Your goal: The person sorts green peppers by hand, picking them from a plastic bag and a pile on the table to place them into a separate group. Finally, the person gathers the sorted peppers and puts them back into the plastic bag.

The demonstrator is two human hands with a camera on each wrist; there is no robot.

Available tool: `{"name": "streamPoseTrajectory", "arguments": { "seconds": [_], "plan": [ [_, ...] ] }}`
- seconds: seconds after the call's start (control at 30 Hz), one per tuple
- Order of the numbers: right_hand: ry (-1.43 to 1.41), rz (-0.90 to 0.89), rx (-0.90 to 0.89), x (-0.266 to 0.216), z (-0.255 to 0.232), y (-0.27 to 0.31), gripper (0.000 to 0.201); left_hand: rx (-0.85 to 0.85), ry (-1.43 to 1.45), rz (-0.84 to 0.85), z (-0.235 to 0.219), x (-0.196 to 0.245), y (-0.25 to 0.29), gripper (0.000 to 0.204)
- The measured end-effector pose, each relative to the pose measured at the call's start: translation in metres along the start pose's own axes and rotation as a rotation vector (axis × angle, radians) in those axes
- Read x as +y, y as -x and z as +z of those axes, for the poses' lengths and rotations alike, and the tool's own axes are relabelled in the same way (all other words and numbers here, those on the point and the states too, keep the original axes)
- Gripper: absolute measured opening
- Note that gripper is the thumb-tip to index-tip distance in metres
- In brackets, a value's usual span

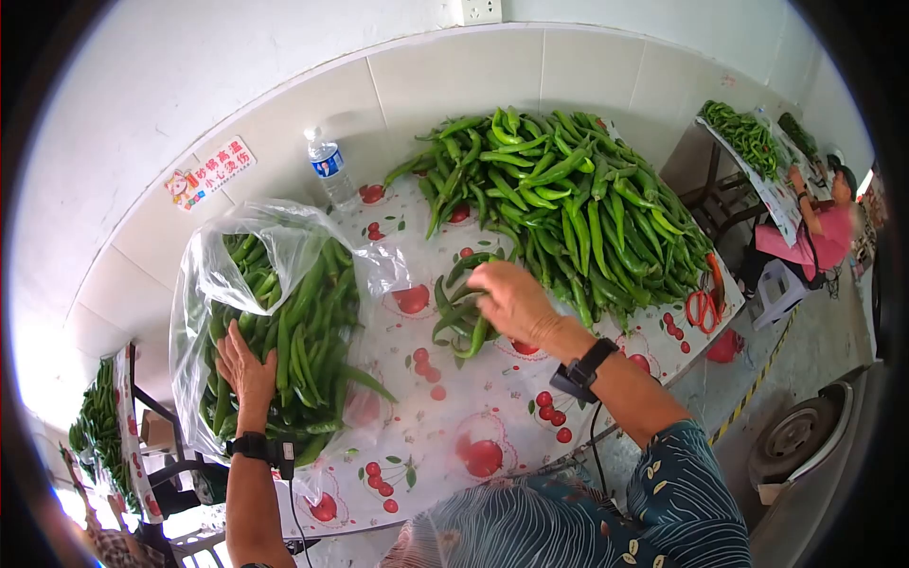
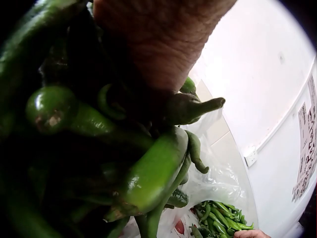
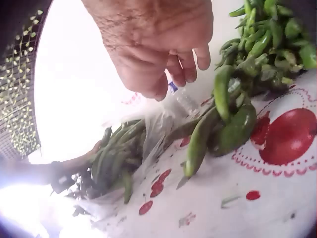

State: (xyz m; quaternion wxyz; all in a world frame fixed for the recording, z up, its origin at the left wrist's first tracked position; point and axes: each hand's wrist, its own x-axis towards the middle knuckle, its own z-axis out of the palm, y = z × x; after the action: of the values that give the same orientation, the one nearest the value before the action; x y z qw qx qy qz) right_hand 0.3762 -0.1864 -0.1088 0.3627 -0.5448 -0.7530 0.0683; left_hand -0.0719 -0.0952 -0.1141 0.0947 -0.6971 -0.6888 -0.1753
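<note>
Long green peppers (image 1: 317, 331) fill a clear plastic bag (image 1: 194, 275) at the left of the table. On them rests the left hand (image 1: 248, 369), fingers spread; in the left wrist view that hand (image 2: 158, 39) hides part of the peppers (image 2: 153, 173). The right hand (image 1: 519, 303) is over a small group of loose peppers (image 1: 457, 322) mid-table. In the right wrist view, the right hand (image 3: 158, 49) has loosely bent fingers with nothing seen in them, above and beside those peppers (image 3: 203, 141).
A large pepper pile (image 1: 587, 208) covers the back right of the flowered tablecloth (image 1: 445, 417). Red-handled scissors (image 1: 703, 310) lie at its right edge. A water bottle (image 1: 329, 166) stands by the wall. Another person (image 1: 824, 232) sits at a far-right table.
</note>
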Motion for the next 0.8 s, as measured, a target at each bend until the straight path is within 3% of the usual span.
{"name": "streamPoseTrajectory", "arguments": {
  "seconds": [0.07, 0.17, 0.2, 0.3, 0.33, 0.43, 0.47, 0.6, 0.7, 0.8],
  "plan": [
    [0.113, 0.082, 0.115, 0.018, -0.001, 0.003, 0.031, 0.0, -0.001, 0.007, 0.0, 0.001, -0.001, 0.098],
    [0.057, 0.195, 0.008, 0.026, 0.013, 0.017, 0.034, -0.007, -0.011, 0.0, -0.003, 0.004, 0.001, 0.098],
    [0.108, 0.219, -0.172, 0.017, 0.01, 0.019, 0.038, 0.01, -0.018, 0.014, -0.001, 0.001, 0.002, 0.098],
    [0.051, 0.242, -0.321, 0.008, 0.02, 0.036, 0.043, 0.03, -0.029, 0.025, 0.001, 0.0, 0.0, 0.096],
    [0.142, 0.175, -0.292, 0.005, 0.019, 0.037, 0.046, 0.035, -0.022, 0.034, 0.002, 0.0, 0.001, 0.096],
    [0.045, 0.483, -0.416, -0.012, -0.013, 0.025, 0.049, 0.034, -0.024, 0.027, 0.001, 0.001, 0.0, 0.094],
    [0.128, 0.589, -0.476, -0.011, -0.018, 0.019, 0.048, 0.031, -0.024, 0.026, -0.001, 0.003, 0.0, 0.094],
    [0.175, 0.178, -0.099, -0.004, -0.021, 0.017, 0.034, 0.013, -0.026, 0.017, -0.002, 0.004, 0.0, 0.096],
    [0.14, -0.106, -0.162, -0.017, -0.007, 0.008, 0.035, 0.01, -0.032, 0.008, -0.002, 0.003, -0.001, 0.096],
    [0.285, -0.212, -0.333, -0.034, 0.025, 0.026, 0.044, 0.021, -0.031, 0.006, -0.002, 0.004, 0.0, 0.096]
  ]
}}
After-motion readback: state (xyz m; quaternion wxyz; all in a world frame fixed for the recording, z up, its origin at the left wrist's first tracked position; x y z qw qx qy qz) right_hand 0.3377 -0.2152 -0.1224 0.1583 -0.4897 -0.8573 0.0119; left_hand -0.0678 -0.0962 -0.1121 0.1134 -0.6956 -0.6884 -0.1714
